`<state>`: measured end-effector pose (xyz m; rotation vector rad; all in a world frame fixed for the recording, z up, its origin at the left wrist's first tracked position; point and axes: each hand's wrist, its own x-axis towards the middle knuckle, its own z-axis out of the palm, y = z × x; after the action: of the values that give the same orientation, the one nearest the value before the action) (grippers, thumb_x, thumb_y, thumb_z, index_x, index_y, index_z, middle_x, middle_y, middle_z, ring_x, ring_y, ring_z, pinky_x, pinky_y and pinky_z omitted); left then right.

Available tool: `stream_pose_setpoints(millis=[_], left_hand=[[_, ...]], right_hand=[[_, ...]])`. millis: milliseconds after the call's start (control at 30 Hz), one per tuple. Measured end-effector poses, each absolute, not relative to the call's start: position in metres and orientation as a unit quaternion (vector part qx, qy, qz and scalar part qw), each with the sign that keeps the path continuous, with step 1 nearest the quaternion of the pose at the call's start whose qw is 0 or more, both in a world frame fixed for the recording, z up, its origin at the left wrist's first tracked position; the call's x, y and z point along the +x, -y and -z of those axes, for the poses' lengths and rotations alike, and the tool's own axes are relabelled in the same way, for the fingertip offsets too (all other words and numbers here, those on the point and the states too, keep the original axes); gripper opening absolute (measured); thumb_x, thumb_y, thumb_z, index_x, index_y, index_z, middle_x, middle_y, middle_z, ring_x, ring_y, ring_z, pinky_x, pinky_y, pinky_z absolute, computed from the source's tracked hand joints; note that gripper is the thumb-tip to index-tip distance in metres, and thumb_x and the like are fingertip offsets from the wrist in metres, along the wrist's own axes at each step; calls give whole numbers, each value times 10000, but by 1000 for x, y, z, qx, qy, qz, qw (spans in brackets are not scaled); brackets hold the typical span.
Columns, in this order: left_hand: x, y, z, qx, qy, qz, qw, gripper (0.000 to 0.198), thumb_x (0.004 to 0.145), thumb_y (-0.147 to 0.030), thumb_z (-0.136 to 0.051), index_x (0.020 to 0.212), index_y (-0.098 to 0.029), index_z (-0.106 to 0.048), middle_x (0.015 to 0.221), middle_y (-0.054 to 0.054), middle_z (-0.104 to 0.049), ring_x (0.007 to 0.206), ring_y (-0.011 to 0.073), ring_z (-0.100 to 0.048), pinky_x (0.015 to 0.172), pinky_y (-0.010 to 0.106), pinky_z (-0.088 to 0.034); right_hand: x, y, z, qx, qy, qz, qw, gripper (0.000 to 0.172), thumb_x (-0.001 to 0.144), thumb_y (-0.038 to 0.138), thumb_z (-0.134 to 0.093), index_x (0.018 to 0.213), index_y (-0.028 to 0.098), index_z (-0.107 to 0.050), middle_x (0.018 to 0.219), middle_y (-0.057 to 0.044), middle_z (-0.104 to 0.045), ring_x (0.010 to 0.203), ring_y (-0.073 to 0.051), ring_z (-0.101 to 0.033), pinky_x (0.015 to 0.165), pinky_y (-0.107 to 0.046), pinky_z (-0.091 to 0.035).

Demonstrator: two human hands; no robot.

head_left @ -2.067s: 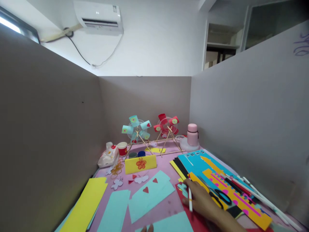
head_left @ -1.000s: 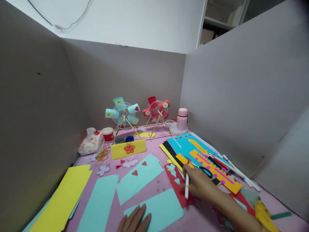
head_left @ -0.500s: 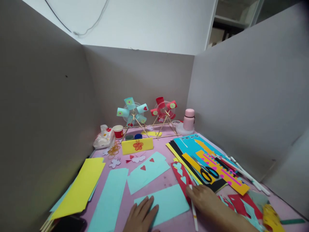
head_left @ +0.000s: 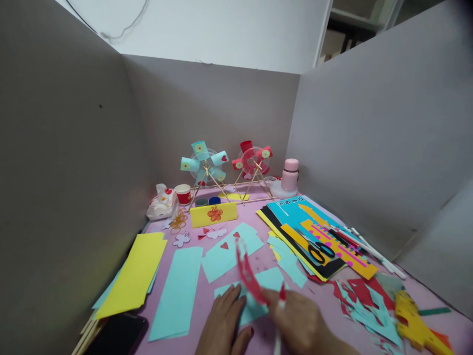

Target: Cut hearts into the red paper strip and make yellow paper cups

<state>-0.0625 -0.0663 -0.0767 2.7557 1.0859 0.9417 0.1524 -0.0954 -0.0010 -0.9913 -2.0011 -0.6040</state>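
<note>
My left hand (head_left: pixel 223 320) lies with its fingers stretched over a light blue paper sheet (head_left: pixel 273 280) near the front of the table. Beside it, my right hand (head_left: pixel 299 315) is closed on a red paper strip (head_left: pixel 247 273), which is raised over the sheet and smeared by motion. A white pen (head_left: pixel 280 320) with a red tip is also held in that hand, upright against the fingers. Behind the sheet lie more light blue papers (head_left: pixel 218 262) bearing small red hearts (head_left: pixel 224 245). A long light blue piece (head_left: pixel 177 291) is to the left.
Scissors (head_left: pixel 317 252) rest on coloured sheets (head_left: pixel 271 224) at the right, near paper scraps (head_left: pixel 369 315) and a yellow glue gun (head_left: pixel 414 323). At the left are yellow paper (head_left: pixel 133 276) and a phone (head_left: pixel 118 335). Two paper wheels (head_left: pixel 205 165) and a pink bottle (head_left: pixel 290 175) stand behind.
My right hand has picked the red strip up off the table and moved left with it and the pen, uncovering light blue pieces. The left hand stays on the sheet. The view has shifted slightly.
</note>
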Motion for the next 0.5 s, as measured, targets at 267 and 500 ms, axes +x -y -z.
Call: stream_pose_setpoints(millis=[267, 500], left_hand=[[-69, 70, 63, 773, -485, -354, 202, 273, 944, -237, -396, 1160, -192, -558, 1233, 111, -633, 1135, 210, -610, 919, 345, -540], [-77, 63, 60, 795, -481, -348, 122, 316, 893, -292, -515, 1197, -233, -574, 1352, 94, -541, 1236, 251, -521, 981, 407, -493]], right_hand=[[106, 88, 44, -318, 764, 323, 460, 463, 935, -29, -235, 629, 180, -513, 423, -1, -590, 324, -113, -501, 409, -242, -350], [106, 86, 66, -359, 749, 307, 464, 454, 936, -8, -288, 577, 204, -470, 372, 31, -520, 312, -122, -478, 397, -252, -302]])
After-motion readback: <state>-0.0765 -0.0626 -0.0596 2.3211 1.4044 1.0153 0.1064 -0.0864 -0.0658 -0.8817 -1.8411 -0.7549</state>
